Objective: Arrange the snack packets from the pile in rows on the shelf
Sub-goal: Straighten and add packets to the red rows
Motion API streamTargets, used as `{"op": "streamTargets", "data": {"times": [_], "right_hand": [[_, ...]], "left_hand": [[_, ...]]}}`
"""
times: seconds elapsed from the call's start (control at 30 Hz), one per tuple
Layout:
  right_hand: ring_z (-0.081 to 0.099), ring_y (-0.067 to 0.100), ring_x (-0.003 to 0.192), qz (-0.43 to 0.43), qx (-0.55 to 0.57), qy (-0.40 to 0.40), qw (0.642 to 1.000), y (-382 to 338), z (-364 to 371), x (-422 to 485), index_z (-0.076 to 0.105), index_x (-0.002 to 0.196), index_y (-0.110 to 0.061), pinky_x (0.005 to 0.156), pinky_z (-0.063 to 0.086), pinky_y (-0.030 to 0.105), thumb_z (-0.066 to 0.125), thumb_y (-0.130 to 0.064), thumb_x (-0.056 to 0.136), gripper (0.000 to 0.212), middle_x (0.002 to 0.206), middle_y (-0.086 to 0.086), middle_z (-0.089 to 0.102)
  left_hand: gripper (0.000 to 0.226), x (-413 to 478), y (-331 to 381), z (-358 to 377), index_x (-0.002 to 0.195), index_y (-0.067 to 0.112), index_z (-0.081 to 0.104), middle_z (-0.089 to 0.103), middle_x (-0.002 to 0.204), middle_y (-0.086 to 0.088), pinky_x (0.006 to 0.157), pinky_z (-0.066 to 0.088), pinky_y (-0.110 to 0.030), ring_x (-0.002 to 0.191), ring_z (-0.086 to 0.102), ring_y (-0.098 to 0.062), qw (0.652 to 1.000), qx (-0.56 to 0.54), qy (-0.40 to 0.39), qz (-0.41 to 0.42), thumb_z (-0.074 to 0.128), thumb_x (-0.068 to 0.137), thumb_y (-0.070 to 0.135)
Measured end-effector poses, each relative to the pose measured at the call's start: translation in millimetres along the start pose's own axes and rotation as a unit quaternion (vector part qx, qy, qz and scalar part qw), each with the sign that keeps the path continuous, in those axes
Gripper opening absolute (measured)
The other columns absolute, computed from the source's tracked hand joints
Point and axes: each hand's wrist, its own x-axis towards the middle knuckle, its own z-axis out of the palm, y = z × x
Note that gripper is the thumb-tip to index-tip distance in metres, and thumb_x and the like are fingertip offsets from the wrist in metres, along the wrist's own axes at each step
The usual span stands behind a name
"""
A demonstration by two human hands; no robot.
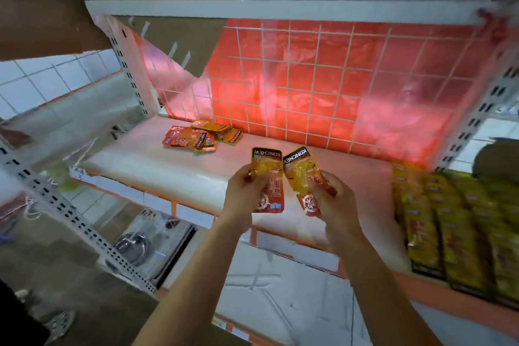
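Above shelf [168, 168] front | one snack packet [266, 168] is held in left grip [245, 194], second packet [299, 171] in right grip [334, 199] | pile [200, 136] lies beyond, leftward; rows [449, 219] rightward | risk: slippery film may be dropped from edge pinches

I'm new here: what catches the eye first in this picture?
In the middle, the left hand and right hand each grip an orange snack packet, the left packet and right packet, above the white shelf. At the back glows a gridded red sheet. A small pile lies back left; neat rows of packets fill the right.
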Motion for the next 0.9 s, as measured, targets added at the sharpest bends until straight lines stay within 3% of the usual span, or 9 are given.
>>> {"op": "streamTargets", "data": {"times": [0.07, 0.17, 0.27, 0.33, 0.4, 0.5, 0.6, 0.77, 0.9], "right_hand": [[0.069, 0.023, 0.08, 0.002, 0.022, 0.015, 1.0, -0.3, -27.5, -10.5, 0.064, 0.105, -0.028, 0.065, 0.057, 0.041, 0.066, -0.019, 0.086, 0.02, 0.094, 0.004, 0.07], [0.066, 0.022, 0.079, 0.016, 0.019, 0.043, 0.999, 0.2, -63.5, -23.2, 0.058, 0.095, -0.029, 0.073, 0.056, 0.045, 0.07, -0.007, 0.076, 0.031, 0.089, 0.0, 0.066], [0.063, 0.023, 0.079, 0.033, 0.023, 0.059, 0.997, -0.8, -97.6, -33.7, 0.053, 0.084, -0.028, 0.074, 0.054, 0.048, 0.071, 0.003, 0.072, 0.037, 0.088, 0.003, 0.061], [0.062, 0.024, 0.079, 0.027, 0.026, 0.078, 0.996, 2.7, -123.7, -39.7, 0.053, 0.082, -0.025, 0.074, 0.053, 0.046, 0.072, 0.005, 0.072, 0.037, 0.086, 0.002, 0.06], [0.064, 0.024, 0.079, 0.011, 0.028, 0.111, 0.993, 6.5, -154.3, -46.1, 0.06, 0.088, -0.021, 0.075, 0.053, 0.042, 0.078, -0.004, 0.068, 0.031, 0.085, 0.004, 0.065], [0.062, 0.021, 0.069, -0.021, 0.036, 0.158, 0.987, 9.1, -202.7, -55.5, 0.065, 0.088, -0.014, 0.067, 0.052, 0.036, 0.076, -0.005, 0.07, 0.023, 0.077, 0.005, 0.067], [0.052, 0.014, 0.059, -0.047, 0.094, 0.215, 0.971, 8.2, -256.3, -67.5, 0.058, 0.075, -0.017, 0.055, 0.045, 0.027, 0.07, 0.005, 0.075, 0.025, 0.066, 0.001, 0.058], [0.041, 0.009, 0.052, -0.047, 0.143, 0.278, 0.949, 14.9, -364.4, -90.4, 0.058, 0.069, -0.016, 0.053, 0.032, 0.027, 0.071, -0.005, 0.079, 0.02, 0.057, -0.004, 0.049], [0.054, 0.01, 0.055, -0.039, 0.181, 0.306, 0.934, 17.7, -456.8, -113.5, 0.069, 0.077, -0.018, 0.052, 0.043, 0.023, 0.068, -0.013, 0.085, 0.009, 0.063, -0.006, 0.064]], "left_hand": [[0.013, -15.7, -4.1, 18.4, 0.101, 0.016, 0.067, 0.071, 0.09, -0.01, 0.074, 0.058, -0.045, 0.076, 0.068, -0.025, 0.999, -0.036, -0.021, -0.027, 0.064, 0.09, 0.011], [0.029, -37.4, -6.9, 43.0, 0.111, 0.011, 0.062, 0.072, 0.094, -0.012, 0.07, 0.057, -0.038, 0.077, 0.069, -0.027, 0.992, -0.073, -0.077, -0.062, 0.066, 0.085, 0.0], [0.052, -54.9, -13.1, 67.3, 0.118, 0.01, 0.061, 0.071, 0.103, -0.015, 0.076, 0.058, -0.041, 0.09, 0.069, -0.033, 0.986, -0.033, -0.151, -0.062, 0.069, 0.072, -0.011], [0.065, -65.3, -17.6, 85.9, 0.119, 0.016, 0.062, 0.071, 0.104, -0.016, 0.086, 0.055, -0.049, 0.096, 0.068, -0.036, 0.985, 0.007, -0.165, -0.048, 0.074, 0.057, -0.002], [0.071, -76.4, -19.4, 106.2, 0.116, 0.021, 0.063, 0.071, 0.102, -0.013, 0.085, 0.056, -0.046, 0.093, 0.068, -0.031, 0.988, 0.039, -0.144, -0.031, 0.074, 0.047, 0.009], [0.061, -94.0, -20.5, 142.5, 0.1, 0.021, 0.064, 0.069, 0.1, -0.01, 0.083, 0.055, -0.044, 0.092, 0.067, -0.029, 0.989, 0.058, -0.131, -0.024, 0.079, 0.041, 0.018], [0.037, -115.1, -26.5, 187.3, 0.09, 0.015, 0.063, 0.068, 0.089, -0.01, 0.066, 0.056, -0.032, 0.076, 0.065, -0.025, 0.986, 0.045, -0.157, -0.038, 0.083, 0.06, 0.005], [0.015, -162.8, -40.2, 280.4, 0.078, 0.013, 0.065, 0.066, 0.064, 0.003, 0.047, 0.045, -0.019, 0.056, 0.061, -0.011, 0.974, -0.033, -0.199, -0.101, 0.074, 0.077, 0.001], [0.009, -214.1, -54.0, 368.4, 0.081, 0.012, 0.063, 0.068, 0.063, 0.0, 0.069, 0.053, -0.031, 0.061, 0.066, -0.014, 0.948, -0.097, -0.242, -0.184, 0.07, 0.083, 0.006]]}}
